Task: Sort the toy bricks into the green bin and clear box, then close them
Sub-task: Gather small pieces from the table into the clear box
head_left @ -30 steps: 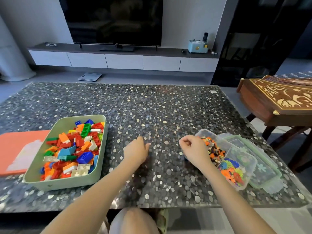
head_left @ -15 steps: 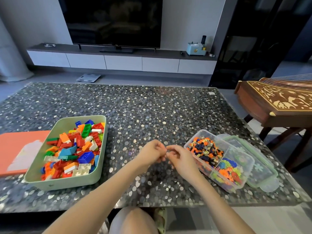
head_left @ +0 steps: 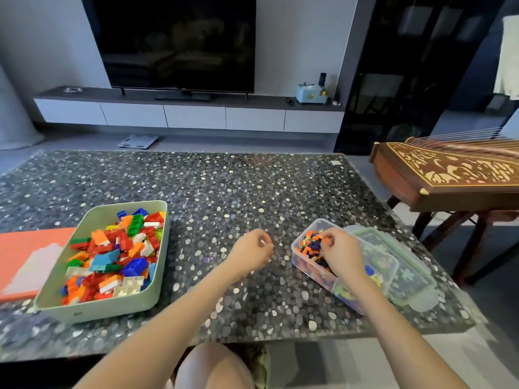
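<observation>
Left hand (head_left: 252, 251): above table (head_left: 224, 197), fingers loosely curled, empty.
Right hand (head_left: 341, 252): in clear box (head_left: 306, 269), fingers curled among pieces (head_left: 310, 244); grip unclear.
Change: hands touching half a second ago, now apart.

- Dark pebble-patterned table (head_left: 213, 192);
- green bin (head_left: 98, 310) at left, orange board (head_left: 16, 248) touching its left side;
- clear box (head_left: 314, 272) at right, green-rimmed lid (head_left: 415, 279) just beside it.

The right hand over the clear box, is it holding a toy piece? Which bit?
Cannot tell. The right hand dips its curled fingers into the small pieces in the clear box; any pinched piece is hidden.
</observation>
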